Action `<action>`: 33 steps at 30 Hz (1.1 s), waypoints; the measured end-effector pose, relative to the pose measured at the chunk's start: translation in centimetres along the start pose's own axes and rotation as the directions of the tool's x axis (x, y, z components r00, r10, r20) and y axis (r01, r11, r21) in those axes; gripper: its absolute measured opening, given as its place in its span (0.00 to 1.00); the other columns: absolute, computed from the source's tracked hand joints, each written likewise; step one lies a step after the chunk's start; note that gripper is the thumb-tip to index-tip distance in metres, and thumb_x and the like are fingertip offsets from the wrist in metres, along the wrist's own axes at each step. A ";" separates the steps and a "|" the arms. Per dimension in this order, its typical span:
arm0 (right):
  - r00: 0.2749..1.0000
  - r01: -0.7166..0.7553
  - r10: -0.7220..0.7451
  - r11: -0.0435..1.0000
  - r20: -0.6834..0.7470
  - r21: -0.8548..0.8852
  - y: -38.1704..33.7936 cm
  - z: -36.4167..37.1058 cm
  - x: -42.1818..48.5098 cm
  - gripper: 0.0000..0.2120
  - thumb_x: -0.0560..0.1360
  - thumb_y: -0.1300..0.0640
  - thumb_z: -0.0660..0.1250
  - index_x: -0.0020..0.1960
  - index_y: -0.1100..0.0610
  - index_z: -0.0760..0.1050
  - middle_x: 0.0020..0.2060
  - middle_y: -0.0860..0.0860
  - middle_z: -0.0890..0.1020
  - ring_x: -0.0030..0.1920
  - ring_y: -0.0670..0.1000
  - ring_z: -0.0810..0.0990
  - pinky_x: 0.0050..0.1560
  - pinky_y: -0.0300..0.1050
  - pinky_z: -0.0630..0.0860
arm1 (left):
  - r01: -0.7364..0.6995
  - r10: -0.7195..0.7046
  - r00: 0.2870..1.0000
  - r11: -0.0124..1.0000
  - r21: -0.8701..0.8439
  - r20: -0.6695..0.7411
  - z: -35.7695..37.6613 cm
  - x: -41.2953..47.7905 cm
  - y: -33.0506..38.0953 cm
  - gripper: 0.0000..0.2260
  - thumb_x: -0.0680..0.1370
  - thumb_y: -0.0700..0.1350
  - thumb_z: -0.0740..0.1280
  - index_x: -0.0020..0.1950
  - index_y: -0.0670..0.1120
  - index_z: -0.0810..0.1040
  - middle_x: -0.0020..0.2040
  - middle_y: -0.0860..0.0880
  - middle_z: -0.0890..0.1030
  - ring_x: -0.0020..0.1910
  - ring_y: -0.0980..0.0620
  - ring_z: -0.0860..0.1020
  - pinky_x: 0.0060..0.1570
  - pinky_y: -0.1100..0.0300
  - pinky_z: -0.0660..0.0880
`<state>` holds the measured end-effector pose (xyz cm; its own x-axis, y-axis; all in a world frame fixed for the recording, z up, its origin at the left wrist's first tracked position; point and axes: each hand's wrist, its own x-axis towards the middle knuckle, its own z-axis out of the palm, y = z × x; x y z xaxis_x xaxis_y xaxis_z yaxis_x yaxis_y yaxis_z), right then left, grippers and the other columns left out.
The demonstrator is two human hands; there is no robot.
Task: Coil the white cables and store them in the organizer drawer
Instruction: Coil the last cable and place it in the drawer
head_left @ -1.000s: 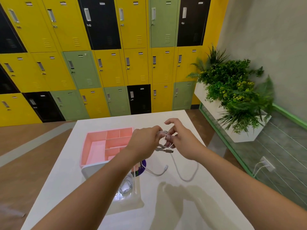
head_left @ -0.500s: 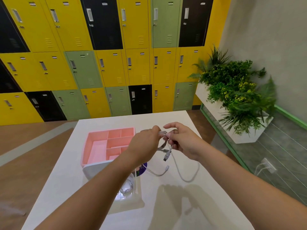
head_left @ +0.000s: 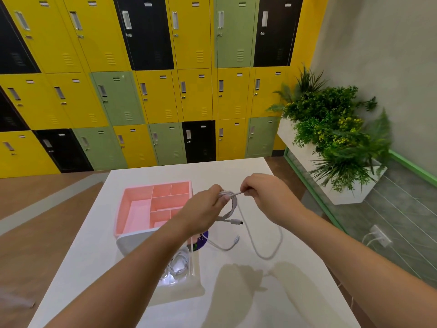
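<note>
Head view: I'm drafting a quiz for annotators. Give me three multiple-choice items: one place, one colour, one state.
1. Relative to the left hand and right hand, the pink compartmented plastic organizer tray sits: A) leftward B) rightward C) on the floor.
2. The thin held cable is: A) black B) white C) red.
3. That cable is: A) flat on the table B) gripped by both hands, partly looped C) inside the tray.
Answers: A, the tray lies left of both; B, it reads white; B, both hands pinch its loops.

Nothing here is legible. A purple disc [head_left: 204, 242] near the middle of the table [head_left: 236, 176] carries tiny white print, too blurred to read. The small plates [head_left: 163, 77] on the far lockers [head_left: 156, 102] are unreadable too.
</note>
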<state>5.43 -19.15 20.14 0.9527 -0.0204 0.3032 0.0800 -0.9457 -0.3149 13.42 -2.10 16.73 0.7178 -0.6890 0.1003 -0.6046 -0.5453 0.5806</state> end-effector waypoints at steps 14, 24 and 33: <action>0.873 -0.362 0.459 0.380 0.166 0.851 -0.9 1.8 -1.3 0.06 0.79 0.61 0.63 0.47 0.58 0.79 0.43 0.56 0.84 0.41 0.50 0.82 0.40 0.38 0.76 | 0.005 -0.092 0.977 0.914 -0.406 -0.195 1.1 -0.2 2.3 0.09 0.84 0.51 0.54 0.48 0.50 0.71 0.40 0.56 0.74 0.38 0.59 0.71 0.33 0.68 0.64; 0.883 -0.347 0.418 0.278 0.213 0.896 -1.3 1.3 -0.7 0.07 0.74 0.63 0.70 0.47 0.56 0.73 0.40 0.53 0.78 0.42 0.54 0.83 0.37 0.41 0.76 | 0.031 -0.054 0.997 0.922 -0.387 -0.049 0.3 0.6 1.5 0.12 0.84 0.53 0.53 0.53 0.48 0.71 0.43 0.51 0.76 0.41 0.52 0.73 0.42 0.56 0.70; 0.882 -0.353 0.376 0.125 0.284 0.927 -0.9 1.7 -0.5 0.07 0.77 0.65 0.66 0.53 0.57 0.72 0.44 0.57 0.81 0.40 0.53 0.82 0.46 0.47 0.77 | 0.106 -0.107 0.993 0.749 -0.654 0.038 -0.5 0.4 1.6 0.08 0.82 0.49 0.62 0.56 0.50 0.78 0.44 0.51 0.80 0.42 0.54 0.77 0.49 0.54 0.75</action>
<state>5.36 -17.72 18.72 0.9536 -0.2816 -0.1069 -0.0540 0.1892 -0.9804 12.92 -2.99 18.08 0.7647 -0.6444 0.0063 -0.1511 -0.1698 0.9738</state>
